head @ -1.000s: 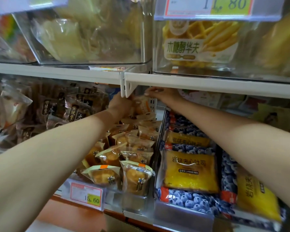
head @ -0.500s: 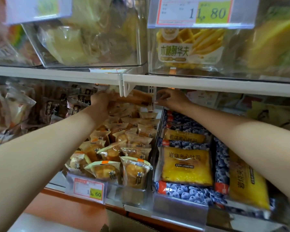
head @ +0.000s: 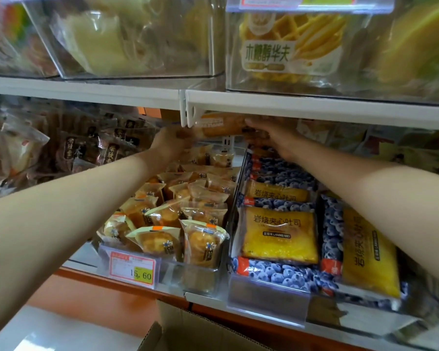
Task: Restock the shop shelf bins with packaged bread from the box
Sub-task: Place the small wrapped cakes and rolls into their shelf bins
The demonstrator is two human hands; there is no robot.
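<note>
Observation: one packaged bread is held level at the rear of the lower shelf, just under the upper shelf edge and beside the white bracket. It sits above the back rows of the clear bin, not yet resting in it.

Left grip is closed on the packet's left end and right grip on its right end. The fingertips are largely hidden behind the wrapper, so the exact finger placement cannot be confirmed.

Assessment: the two-ended hold appears chosen to keep the soft packet flat and steer it through the low gap under the upper shelf. Working at the rear suggests new stock is being put behind the small wrapped cakes already at the front, by the price label.

Adjacent bin carries blueberry toast packets, stacked flat, and is not being worked. The cardboard box stands open below the shelf, within reach; its contents are not visible.

Risk: the wrapper may catch on the bracket.
</note>
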